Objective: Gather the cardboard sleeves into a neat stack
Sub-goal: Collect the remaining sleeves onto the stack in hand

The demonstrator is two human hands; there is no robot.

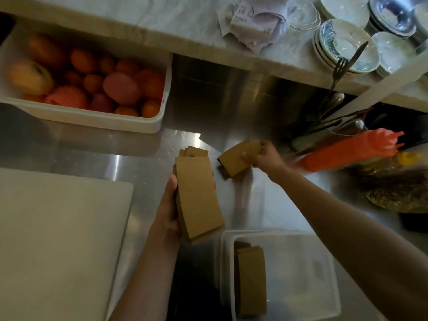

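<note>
My left hand point(167, 209) grips a thick stack of flat brown cardboard sleeves point(198, 195) above the steel counter, thumb on the left edge and fingertips showing at the top. To the right, my right hand point(262, 156) is closed on a smaller bunch of sleeves point(238, 158), tilted, with its lower end touching or just over the counter. A further pile of sleeves point(251, 279) lies inside a clear plastic container point(301, 274) near the front edge.
A white tub of oranges and other fruit point(92, 117) stands at back left. A white cutting board point(58, 239) fills the front left. An orange squeeze bottle point(347, 151), a cutlery holder point(331, 121) and bagged food point(398, 188) crowd the right. Bowls point(342, 47) sit on the shelf above.
</note>
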